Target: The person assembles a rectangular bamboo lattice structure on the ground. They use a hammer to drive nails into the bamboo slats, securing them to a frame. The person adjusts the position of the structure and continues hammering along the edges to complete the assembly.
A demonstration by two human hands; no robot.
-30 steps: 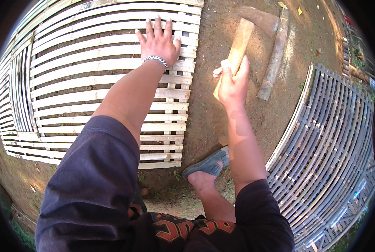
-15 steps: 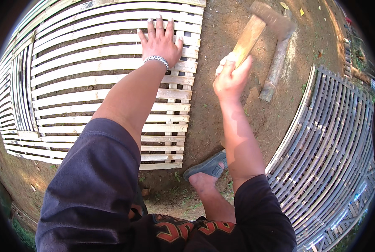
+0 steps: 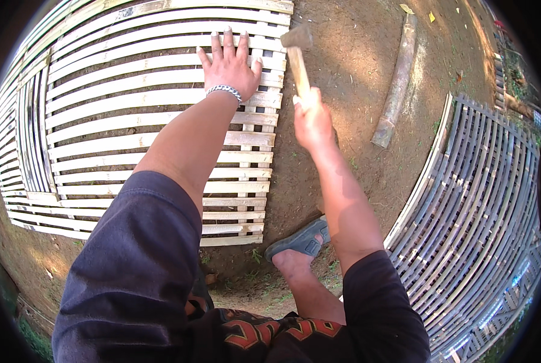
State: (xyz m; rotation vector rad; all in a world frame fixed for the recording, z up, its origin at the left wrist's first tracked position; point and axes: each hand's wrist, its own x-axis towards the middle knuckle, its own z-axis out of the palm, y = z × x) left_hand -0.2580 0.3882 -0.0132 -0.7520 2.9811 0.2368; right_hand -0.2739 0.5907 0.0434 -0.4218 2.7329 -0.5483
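My left hand [image 3: 229,68] lies flat with spread fingers on the pale bamboo slat panel [image 3: 131,97], near its right edge; a chain bracelet is round the wrist. In my right hand [image 3: 314,124] is the wooden handle of a hammer [image 3: 299,71], the fingers wrapped round its lower end. Its dark, worn head is at the panel's right edge, up and to the right of my left hand. Whether the head touches a slat I cannot tell. Crosswise strips lie under the slat ends along that edge.
On the dirt to the right lies a bamboo pole [image 3: 395,81]. A second, greyer slat panel [image 3: 464,224] takes up the far right. My sandalled foot [image 3: 300,242] stands on the ground near the first panel's lower right corner.
My right hand has brought the hammer left and its head lower, from above the bamboo pole to the panel's right edge. My left hand stays nearly in place on the slats.
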